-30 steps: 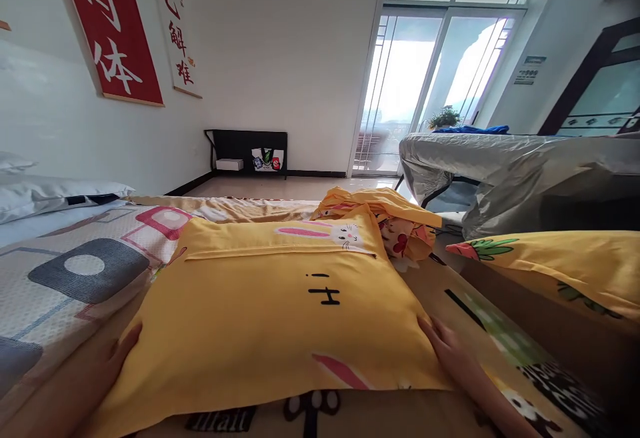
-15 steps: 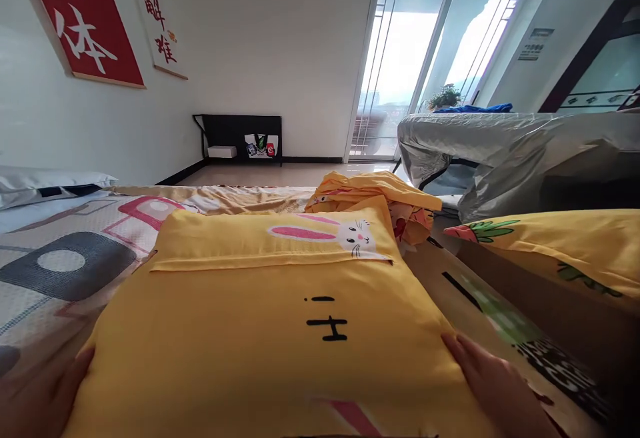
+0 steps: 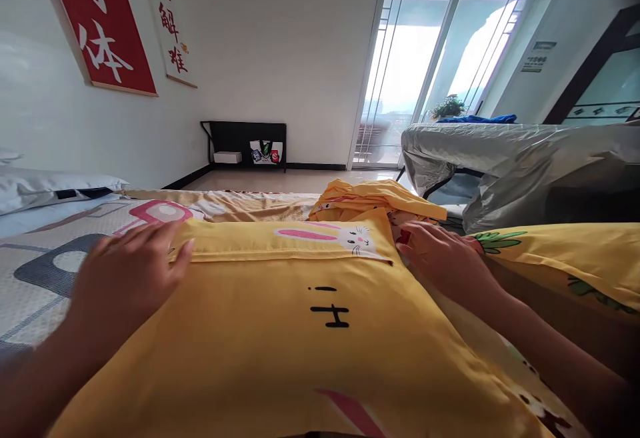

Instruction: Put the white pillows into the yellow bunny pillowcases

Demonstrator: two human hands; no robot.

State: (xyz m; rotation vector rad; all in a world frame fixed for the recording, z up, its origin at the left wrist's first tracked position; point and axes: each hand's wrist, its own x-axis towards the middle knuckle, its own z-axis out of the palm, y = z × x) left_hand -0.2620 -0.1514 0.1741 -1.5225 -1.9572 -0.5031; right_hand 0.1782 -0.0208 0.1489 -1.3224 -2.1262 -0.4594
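A yellow pillow (image 3: 240,331) with a printed white rabbit and the letters "Hi" lies in front of me, a flap seam running across its far end. My left hand (image 3: 135,265) is at the pillow's far left corner, with the thumb apart from the fingers. At the far right corner, my right hand (image 3: 445,255) has its fingers stretched toward the edge, thumb lower down. Neither hand visibly grips the cloth. Just beyond the right corner lies a crumpled yellow cloth (image 3: 370,195).
The pillow rests on a bed with a patterned sheet (image 3: 45,271). A white pillow (image 3: 60,181) lies at the left. More yellow fabric with carrot prints (image 3: 575,245) is at the right, before a plastic-covered piece of furniture (image 3: 525,151). A black rack (image 3: 225,137) stands by the wall.
Both hands have moved forward from the pillow's near sides to its far corners. The view has tipped up slightly. The pillow stays in about the same place.
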